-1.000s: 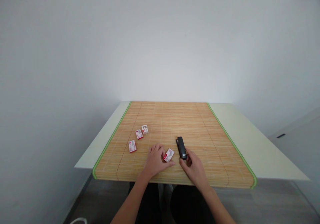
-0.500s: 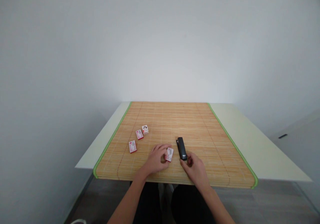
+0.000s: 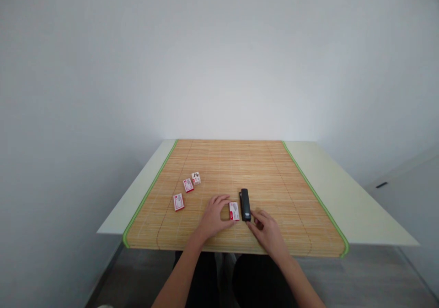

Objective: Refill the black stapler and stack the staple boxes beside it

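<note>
A small red-and-white box (image 3: 234, 211) lies near the front of the bamboo mat, with my left hand (image 3: 213, 217) curved round its left side. The thumb is at the box's near edge and the fingertips are at its far edge. Just right of this box is a black stapler (image 3: 244, 204), pointing away from me. My right hand (image 3: 269, 233) pinches the stapler's near end between thumb and fingers. Farther left lie two more red-and-white boxes, one nearer (image 3: 178, 202) and one farther (image 3: 188, 185). Beside the farther one stands a white box with a dark picture (image 3: 195, 178).
The bamboo mat (image 3: 226, 157) with green edging covers the middle of a white table (image 3: 356, 207). Its front edge runs close to my forearms. A pale wall (image 3: 236, 70) rises behind the table.
The box by my left hand has turned and now lies straighter, beside the stapler. The stapler has straightened too, under my right hand. The view has shifted slightly.
</note>
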Demonstrator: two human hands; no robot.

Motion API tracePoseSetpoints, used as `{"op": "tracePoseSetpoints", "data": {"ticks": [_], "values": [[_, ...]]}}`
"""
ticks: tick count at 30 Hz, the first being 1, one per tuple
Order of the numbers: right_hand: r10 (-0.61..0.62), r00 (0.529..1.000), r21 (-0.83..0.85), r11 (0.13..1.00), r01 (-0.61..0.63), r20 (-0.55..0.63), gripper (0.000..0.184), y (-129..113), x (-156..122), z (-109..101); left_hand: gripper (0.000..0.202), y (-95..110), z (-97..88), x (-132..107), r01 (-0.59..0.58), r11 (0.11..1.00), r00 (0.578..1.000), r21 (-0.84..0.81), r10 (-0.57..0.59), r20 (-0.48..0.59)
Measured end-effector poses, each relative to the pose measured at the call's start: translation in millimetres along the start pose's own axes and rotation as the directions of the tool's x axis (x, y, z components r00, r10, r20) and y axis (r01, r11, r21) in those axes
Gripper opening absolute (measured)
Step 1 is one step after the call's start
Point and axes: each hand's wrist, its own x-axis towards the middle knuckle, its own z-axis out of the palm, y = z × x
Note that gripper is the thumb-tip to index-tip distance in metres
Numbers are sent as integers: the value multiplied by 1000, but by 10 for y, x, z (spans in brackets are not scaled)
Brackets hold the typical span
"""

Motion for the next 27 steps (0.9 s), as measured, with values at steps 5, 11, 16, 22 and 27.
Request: {"op": "tracePoseSetpoints", "data": {"ticks": [5, 11, 16, 22, 27], "values": [[-14, 1000, 8, 1000, 14, -9, 29, -62, -68, 18, 66, 5, 20, 8, -19, 999, 999, 48, 17, 46], [16, 1000, 5, 1000, -16, -21, 19, -84, -119, 30, 68, 68, 43, -26, -31, 998, 998, 58, 28, 50], [19, 1000, 7, 1000, -19, -3, 22, -56, -149, 13, 64, 152, 56, -83, -28, 999, 1000, 37, 27, 13], [-18, 1000, -29, 999, 18, -1, 40, -61, -74, 8, 63, 146, 59, -91, -2, 1000, 1000, 25, 2, -12], [-44, 999, -61, 997, 43, -10, 40, -39, -47, 42, 65, 136, 74, -78, -8, 1000, 1000, 21, 8, -4]]}}
